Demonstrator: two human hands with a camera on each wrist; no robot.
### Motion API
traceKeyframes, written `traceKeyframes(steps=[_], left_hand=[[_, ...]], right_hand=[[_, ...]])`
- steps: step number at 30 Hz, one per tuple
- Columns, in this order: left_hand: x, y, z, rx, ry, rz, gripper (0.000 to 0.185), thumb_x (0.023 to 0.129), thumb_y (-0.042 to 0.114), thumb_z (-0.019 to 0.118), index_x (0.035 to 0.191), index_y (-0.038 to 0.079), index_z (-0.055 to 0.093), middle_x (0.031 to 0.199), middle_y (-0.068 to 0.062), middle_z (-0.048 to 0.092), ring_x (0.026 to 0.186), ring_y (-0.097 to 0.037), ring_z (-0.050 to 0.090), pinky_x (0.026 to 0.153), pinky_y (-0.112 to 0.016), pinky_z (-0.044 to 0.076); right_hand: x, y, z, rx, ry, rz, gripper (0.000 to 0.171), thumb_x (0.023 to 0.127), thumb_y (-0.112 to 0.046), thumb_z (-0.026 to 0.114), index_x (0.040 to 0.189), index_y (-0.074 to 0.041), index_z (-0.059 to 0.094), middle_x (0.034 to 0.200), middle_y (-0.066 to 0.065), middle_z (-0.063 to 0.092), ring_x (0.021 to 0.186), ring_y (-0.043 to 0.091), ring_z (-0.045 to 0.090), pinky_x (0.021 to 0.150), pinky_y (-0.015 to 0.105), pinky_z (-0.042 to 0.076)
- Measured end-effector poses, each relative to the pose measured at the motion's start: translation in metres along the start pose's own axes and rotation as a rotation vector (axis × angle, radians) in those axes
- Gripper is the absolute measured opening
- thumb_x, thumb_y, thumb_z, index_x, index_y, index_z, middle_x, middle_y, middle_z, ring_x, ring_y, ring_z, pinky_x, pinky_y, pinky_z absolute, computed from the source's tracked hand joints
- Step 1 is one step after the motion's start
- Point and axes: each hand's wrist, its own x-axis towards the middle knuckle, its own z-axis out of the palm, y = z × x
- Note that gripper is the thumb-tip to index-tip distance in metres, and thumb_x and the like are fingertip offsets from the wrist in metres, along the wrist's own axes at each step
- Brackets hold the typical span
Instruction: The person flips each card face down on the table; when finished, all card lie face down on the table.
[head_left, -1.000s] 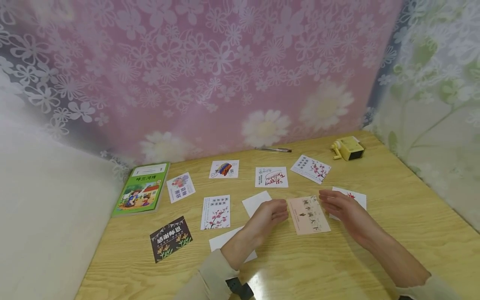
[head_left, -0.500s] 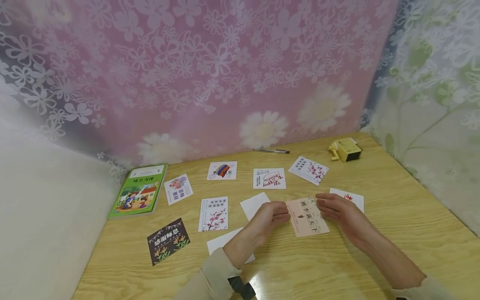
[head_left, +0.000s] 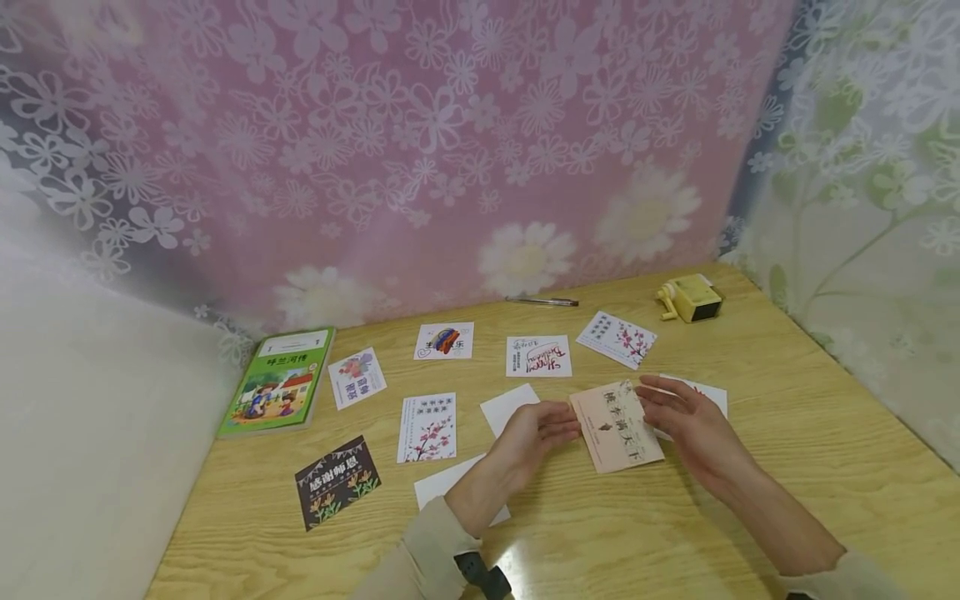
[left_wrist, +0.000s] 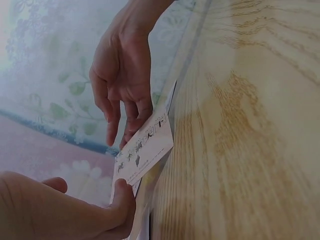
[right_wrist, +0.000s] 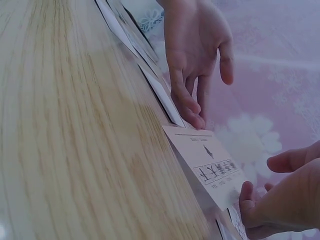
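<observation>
A pink card with a column of dark Chinese characters is between my two hands in the head view. Fingers of my left hand lie extended at its left edge. On the opposite edge are the relaxed fingers of my right hand, thumb apart from the card. Both wrist views show the card tilted, partly raised from the table. A white card with red writing lies partly hidden behind my right hand. Beside my left hand are two blank white cards, the nearer partly covered by my forearm.
Several printed cards lie around the wooden table, including a black one and a birthday card. A green book is at the left. A pen and a yellow crank-handled box lie near the curtain.
The pink card's right side has come up from the table, tilting the card. My right hand has risen slightly with its fingers more spread; my left hand stays nearly in place.
</observation>
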Motion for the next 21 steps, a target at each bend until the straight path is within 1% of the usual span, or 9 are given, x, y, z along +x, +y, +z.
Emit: traceKeyframes(steps=[2,5,7,11,13,15,18,19,21], left_hand=[[0.0006,-0.0009,-0.0013,-0.003,-0.006,0.002,0.039,0.101,0.014,0.053,0.127,-0.015,0.060,0.120,-0.025,0.066,0.106,-0.026,0.067,0.109,-0.042,0.052],[0.0003,-0.0009,-0.0025,0.001,-0.020,0.010,0.041,0.102,0.016,0.052,0.131,-0.012,0.060,0.117,-0.019,0.067,0.103,-0.023,0.066,0.108,-0.040,0.053],[0.0000,-0.0004,-0.0026,0.006,-0.026,0.023,0.041,0.102,0.015,0.051,0.132,-0.010,0.061,0.115,-0.017,0.067,0.102,-0.022,0.066,0.108,-0.040,0.054],[-0.0005,0.0025,-0.0009,0.025,-0.052,0.046,0.037,0.100,0.010,0.053,0.130,-0.008,0.064,0.110,-0.012,0.067,0.099,-0.019,0.067,0.107,-0.041,0.054],[-0.0006,0.0036,0.0002,0.039,-0.056,0.045,0.033,0.100,0.009,0.055,0.127,-0.007,0.066,0.106,-0.008,0.067,0.095,-0.017,0.066,0.103,-0.038,0.056],[-0.0012,0.0036,0.0009,0.064,-0.053,0.039,0.028,0.100,0.009,0.057,0.121,-0.005,0.068,0.098,-0.006,0.066,0.087,-0.015,0.064,0.091,-0.032,0.058],[-0.0020,0.0031,0.0015,0.110,-0.045,0.012,0.021,0.101,0.013,0.060,0.111,-0.002,0.070,0.087,-0.002,0.064,0.078,-0.013,0.060,0.076,-0.025,0.057],[-0.0020,0.0031,0.0016,0.121,-0.047,0.006,0.020,0.101,0.014,0.061,0.109,-0.002,0.071,0.085,-0.002,0.064,0.076,-0.013,0.060,0.074,-0.025,0.056],[-0.0017,0.0038,0.0023,0.130,-0.052,0.006,0.020,0.101,0.014,0.062,0.108,-0.003,0.071,0.085,-0.003,0.065,0.077,-0.013,0.062,0.077,-0.028,0.060]], right_hand=[[-0.0002,0.0008,0.0020,-0.004,0.017,-0.001,0.041,0.104,-0.001,0.060,0.143,-0.013,0.054,0.128,-0.011,0.063,0.121,0.001,0.056,0.093,0.016,0.053],[0.0006,0.0007,0.0036,0.006,0.044,0.008,0.041,0.103,0.001,0.061,0.140,-0.016,0.057,0.123,-0.011,0.061,0.117,0.004,0.053,0.090,0.015,0.052],[0.0018,0.0003,0.0041,0.011,0.065,0.016,0.036,0.102,0.002,0.062,0.133,-0.015,0.062,0.118,-0.010,0.063,0.111,0.005,0.055,0.088,0.016,0.052],[0.0029,-0.0019,0.0039,-0.009,0.107,0.031,0.023,0.101,0.001,0.063,0.114,-0.017,0.071,0.106,-0.011,0.068,0.096,0.005,0.059,0.081,0.019,0.053],[0.0024,-0.0029,0.0039,-0.021,0.115,0.029,0.019,0.101,-0.001,0.064,0.108,-0.017,0.072,0.103,-0.012,0.069,0.091,0.006,0.059,0.078,0.021,0.053],[0.0013,-0.0041,0.0053,-0.011,0.116,0.016,0.017,0.101,-0.002,0.064,0.104,-0.016,0.072,0.103,-0.011,0.069,0.090,0.008,0.059,0.078,0.022,0.053],[-0.0003,-0.0060,0.0079,0.001,0.104,-0.027,0.014,0.101,-0.002,0.064,0.101,-0.015,0.071,0.102,-0.010,0.068,0.091,0.009,0.059,0.079,0.024,0.054],[-0.0006,-0.0069,0.0087,-0.002,0.100,-0.044,0.014,0.101,-0.002,0.064,0.101,-0.014,0.071,0.102,-0.009,0.068,0.092,0.009,0.060,0.080,0.024,0.054],[-0.0013,-0.0085,0.0091,-0.008,0.086,-0.080,0.013,0.102,-0.003,0.064,0.102,-0.013,0.073,0.103,-0.009,0.067,0.092,0.009,0.061,0.082,0.024,0.055]])
